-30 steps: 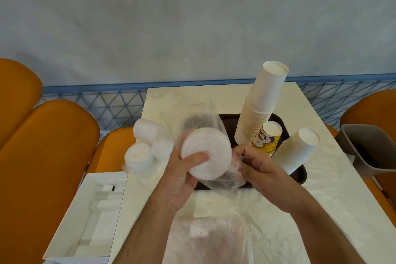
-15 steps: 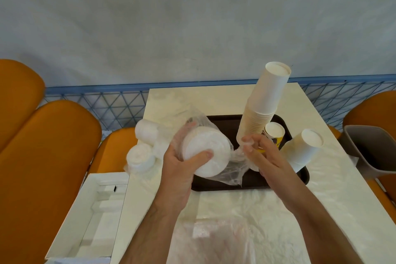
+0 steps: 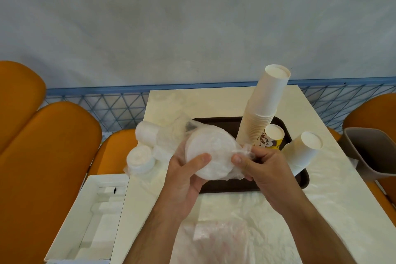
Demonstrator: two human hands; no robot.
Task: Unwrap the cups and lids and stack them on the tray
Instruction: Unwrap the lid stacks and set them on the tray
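My left hand (image 3: 184, 180) grips a stack of white lids (image 3: 211, 152) still inside a clear plastic wrap (image 3: 177, 135), held above the near left part of the dark brown tray (image 3: 304, 180). My right hand (image 3: 260, 163) pinches the crumpled wrap at the stack's right edge. On the tray stand a tall leaning stack of white paper cups (image 3: 262, 109), a printed yellow cup (image 3: 271, 137) and a shorter tilted stack of white cups (image 3: 304, 150). More wrapped lid stacks (image 3: 141, 156) lie on the table left of the tray.
Loose clear plastic film (image 3: 216, 242) lies on the white table (image 3: 192, 100) close to me. A white open box (image 3: 90, 216) sits at the table's left edge. A grey bin (image 3: 372, 152) stands at the right. Orange seats (image 3: 47, 156) surround the table.
My right hand came back in from the cup stack to the right edge of the lid stack and now pinches the wrap there. My left hand keeps hold of the lids.
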